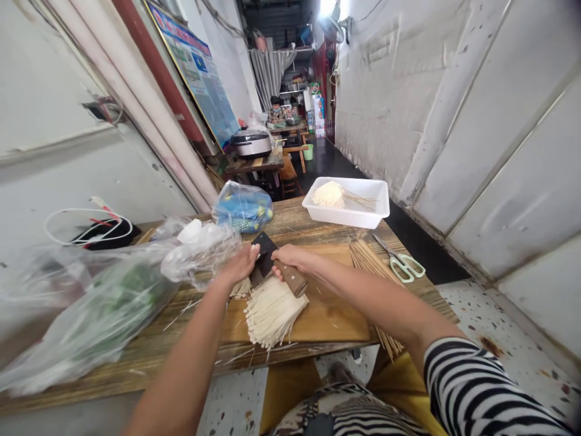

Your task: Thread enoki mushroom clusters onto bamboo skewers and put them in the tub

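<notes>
My right hand (290, 259) is wrapped round the wooden handle of a dark cleaver (262, 260). Its blade points away from me, toward the upper left. At the blade's left side is my left hand (242, 263), fingers pressed together; what they grip, if anything, is hidden. A large bunch of enoki mushrooms (275, 309) lies on the wooden cutting board (336, 315), just below the cleaver, caps toward me. A smaller piece of mushroom (241, 289) sits under my left hand.
Behind the board stands a white tub (349, 215) with mushrooms and sticks. Bamboo skewers (372, 266) and green-handled scissors (406, 266) lie at the right. Plastic bags (104, 309) cover the left side; a blue bag (242, 209) sits at the back. A person (276, 112) is far off.
</notes>
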The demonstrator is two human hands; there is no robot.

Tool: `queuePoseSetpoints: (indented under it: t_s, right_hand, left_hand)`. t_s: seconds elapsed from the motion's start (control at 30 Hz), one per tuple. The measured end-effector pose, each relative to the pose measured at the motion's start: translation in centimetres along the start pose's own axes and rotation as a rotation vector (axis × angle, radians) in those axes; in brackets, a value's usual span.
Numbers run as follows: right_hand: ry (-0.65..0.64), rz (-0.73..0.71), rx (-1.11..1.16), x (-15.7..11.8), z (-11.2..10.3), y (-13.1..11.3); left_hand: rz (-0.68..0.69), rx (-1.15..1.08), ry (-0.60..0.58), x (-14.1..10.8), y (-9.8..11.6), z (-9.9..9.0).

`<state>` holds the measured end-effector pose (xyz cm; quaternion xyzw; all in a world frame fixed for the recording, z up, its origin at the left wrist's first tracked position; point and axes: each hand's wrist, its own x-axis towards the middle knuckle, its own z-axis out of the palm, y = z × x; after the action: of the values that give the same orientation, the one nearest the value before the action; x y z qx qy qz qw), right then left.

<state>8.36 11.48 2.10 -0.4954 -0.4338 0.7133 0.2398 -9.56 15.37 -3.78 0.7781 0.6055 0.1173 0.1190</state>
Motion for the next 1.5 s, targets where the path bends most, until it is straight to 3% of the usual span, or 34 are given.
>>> queuePoseSetpoints:
  t_s: [0.1, 0.17, 0.3, 0.37, 0.47, 0.6, 0.7, 0.8, 1.0, 1.5]
  right_hand:
    - [0.043, 0.048, -0.019, -1.8, -3.1, -0.1]
    - [0.086, -0.004, -0.012, -4.1, -5.5, 0.5]
    - [0.128, -0.170, 0.050, -10.1, -8.6, 4.6]
    - [0.115, -0.197, 0.083, -12.5, -8.9, 7.7]
    - [0.046, -0.209, 0.184, -14.3, -8.4, 12.1]
    - [-0.001, -0.174, 0.262, -14.1, -8.0, 15.3]
    - [-0.010, -0.164, 0.292, -13.4, -8.3, 16.0]
    - [-0.048, -0.140, 0.304, -12.9, -8.7, 16.2]
    - [-0.087, -0.153, 0.282, -12.7, -9.1, 16.3]
    - [-0.102, -0.124, 0.269, -13.5, -9.0, 15.8]
  left_hand:
    - [0.004, 0.015, -0.021, 0.2, -0.4, 1.3]
    - [-0.001, 0.031, -0.031, 0.3, -0.4, 1.7]
    - [-0.070, 0.090, 0.005, 0.0, 0.6, 0.8]
    - [-0.118, 0.136, 0.070, -1.2, 1.7, -0.1]
    - [-0.126, 0.175, 0.144, -4.9, 4.5, -0.7]
    - [0.049, 0.180, 0.120, -10.4, 8.6, 1.3]
    - [0.180, 0.266, 0.142, -12.3, 9.8, 3.6]
    - [0.203, 0.325, 0.167, -12.4, 9.6, 5.0]
    - [0.212, 0.359, 0.216, -12.2, 9.7, 5.0]
    - [0.178, 0.302, 0.183, -12.1, 9.7, 5.5]
